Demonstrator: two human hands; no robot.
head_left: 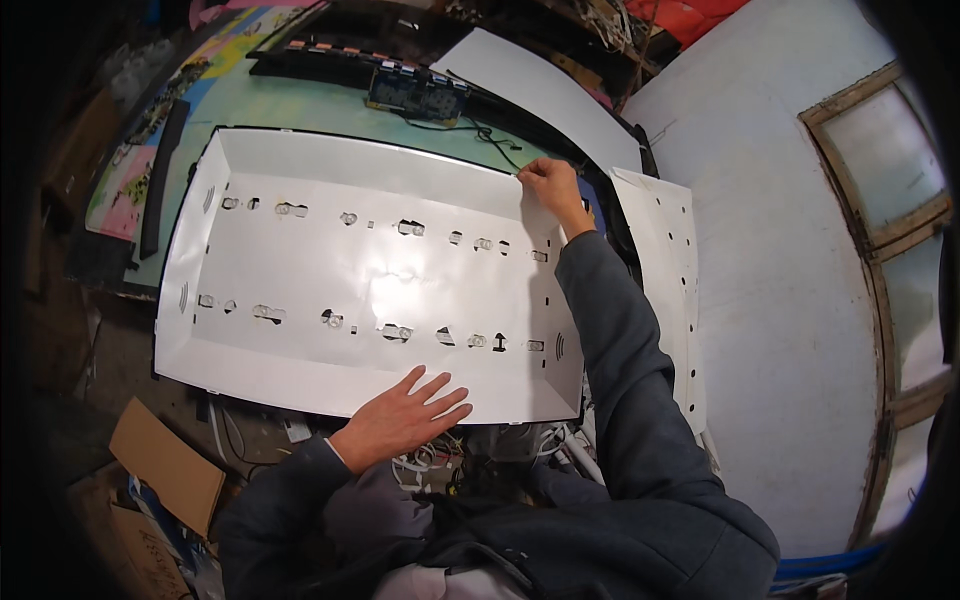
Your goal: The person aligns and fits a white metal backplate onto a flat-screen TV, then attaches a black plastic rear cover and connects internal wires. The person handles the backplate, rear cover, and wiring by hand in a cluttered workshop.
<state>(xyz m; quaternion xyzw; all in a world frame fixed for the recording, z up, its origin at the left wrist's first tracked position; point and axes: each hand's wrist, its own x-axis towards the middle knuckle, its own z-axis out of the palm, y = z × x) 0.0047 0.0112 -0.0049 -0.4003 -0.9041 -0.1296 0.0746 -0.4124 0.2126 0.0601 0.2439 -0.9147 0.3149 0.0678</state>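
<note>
The white tray [310,258] overlaps the green table [240,100]. I have the right hand [552,190] apparently pinching the tray's far-right rim, likely working that edge; the left hand [400,415], spread, grips nothing nearside. Next calls for steadying it.

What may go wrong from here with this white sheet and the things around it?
The white sheet might crease or tear at its cutouts if the right hand, bunched at the far right corner, pulls unevenly. The sheet's near side seems to reach past the table, so pressing there with the left hand could tip it. The black cable lies close to the right hand and might get caught.
</note>
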